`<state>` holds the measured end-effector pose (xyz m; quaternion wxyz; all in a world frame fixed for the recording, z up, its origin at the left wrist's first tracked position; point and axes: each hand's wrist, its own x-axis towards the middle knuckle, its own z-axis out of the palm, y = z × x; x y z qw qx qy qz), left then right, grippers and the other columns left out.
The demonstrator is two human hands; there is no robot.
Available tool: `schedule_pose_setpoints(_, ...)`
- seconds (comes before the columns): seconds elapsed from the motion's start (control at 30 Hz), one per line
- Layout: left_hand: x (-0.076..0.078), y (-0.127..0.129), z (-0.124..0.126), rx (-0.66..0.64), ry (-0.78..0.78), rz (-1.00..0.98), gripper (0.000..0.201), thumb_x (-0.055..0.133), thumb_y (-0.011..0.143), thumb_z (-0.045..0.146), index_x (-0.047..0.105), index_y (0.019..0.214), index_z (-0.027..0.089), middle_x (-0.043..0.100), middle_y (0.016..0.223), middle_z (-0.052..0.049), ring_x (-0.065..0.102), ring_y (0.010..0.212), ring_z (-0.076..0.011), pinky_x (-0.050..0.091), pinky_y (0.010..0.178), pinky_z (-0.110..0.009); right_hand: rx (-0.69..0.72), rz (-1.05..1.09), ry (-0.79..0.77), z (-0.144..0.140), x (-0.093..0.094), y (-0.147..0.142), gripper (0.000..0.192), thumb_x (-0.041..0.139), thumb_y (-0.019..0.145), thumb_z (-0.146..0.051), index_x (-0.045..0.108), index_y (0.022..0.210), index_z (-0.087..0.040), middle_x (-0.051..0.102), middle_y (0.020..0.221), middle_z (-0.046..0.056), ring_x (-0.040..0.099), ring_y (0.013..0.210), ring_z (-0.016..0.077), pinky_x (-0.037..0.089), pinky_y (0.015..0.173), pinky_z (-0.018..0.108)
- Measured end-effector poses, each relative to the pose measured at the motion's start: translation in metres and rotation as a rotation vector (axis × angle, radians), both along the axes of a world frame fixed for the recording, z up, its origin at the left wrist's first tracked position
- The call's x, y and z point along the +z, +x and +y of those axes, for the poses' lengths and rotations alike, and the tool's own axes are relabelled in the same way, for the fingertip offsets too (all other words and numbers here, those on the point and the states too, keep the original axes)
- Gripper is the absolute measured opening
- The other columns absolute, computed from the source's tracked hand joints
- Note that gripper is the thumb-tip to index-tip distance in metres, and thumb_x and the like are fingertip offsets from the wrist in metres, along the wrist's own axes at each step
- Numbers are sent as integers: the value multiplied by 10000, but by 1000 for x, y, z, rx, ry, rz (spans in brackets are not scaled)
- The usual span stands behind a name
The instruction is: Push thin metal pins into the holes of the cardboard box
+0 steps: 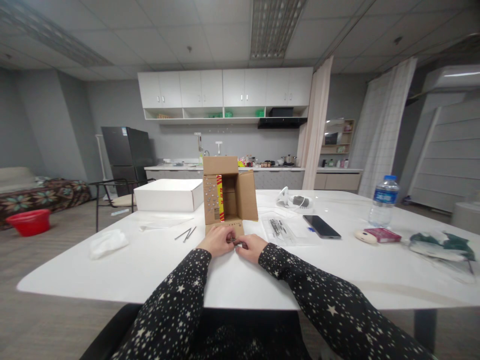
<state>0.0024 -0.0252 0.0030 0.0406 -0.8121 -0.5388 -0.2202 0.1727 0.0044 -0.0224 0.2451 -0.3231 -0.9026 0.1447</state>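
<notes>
An upright cardboard box (213, 192), its flaps spread, stands in front of me with its open side facing me. My left hand (218, 240) rests at its lower front flap (237, 230), fingers closed. Close beside it, my right hand (252, 248) has its fingers pinched together too. Between the fingertips of both hands shows a small dark metallic thing (235, 241), too small and covered to name. Thin metal rods (190, 234) lie on the table left of the box. Right of it is a clear plastic bag (300, 237) with several slender dark pieces (279, 228).
On the white table (157, 275) are a white box (168, 195), a crumpled tissue (108, 243), a black phone (321, 226), a white corded device (294, 200), a water bottle (384, 200), a dark red pack (384, 235) and a green-and-clear bundle (442, 245).
</notes>
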Motion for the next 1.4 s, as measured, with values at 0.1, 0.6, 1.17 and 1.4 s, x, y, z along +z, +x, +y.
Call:
schedule_pose_setpoints(0.1,-1,-1,1,-2,-8,4,116,553,674,268,606,757,206,628,726,2,558,725,-153,377,659,-251,-2,1,2,1,-1,0,282,521,729,-232,699,943,-183,506,532,-26,429,509,103,324,527,221)
schedule_pose_setpoints(0.6,-3,-2,4,10,-1,-58,90,544,681,261,593,698,188,630,705,-5,557,691,-146,372,627,-246,-9,-11,8,0,0,0,280,521,729,-236,695,942,-183,533,552,-21,436,514,106,326,528,224)
schedule_pose_setpoints(1.17,-3,-14,20,37,317,-402,135,500,796,263,595,859,192,644,818,-25,592,754,-138,458,687,-261,-43,-39,-17,-4,3,-1,278,521,730,-248,692,936,-172,562,570,-10,446,519,107,332,532,222)
schedule_pose_setpoints(1.4,1,-24,18,141,422,-442,185,473,816,288,614,887,192,641,866,-40,586,805,-154,468,762,-292,-41,-29,-8,-3,1,0,276,523,731,-240,691,939,-173,557,566,-15,445,523,104,340,544,219)
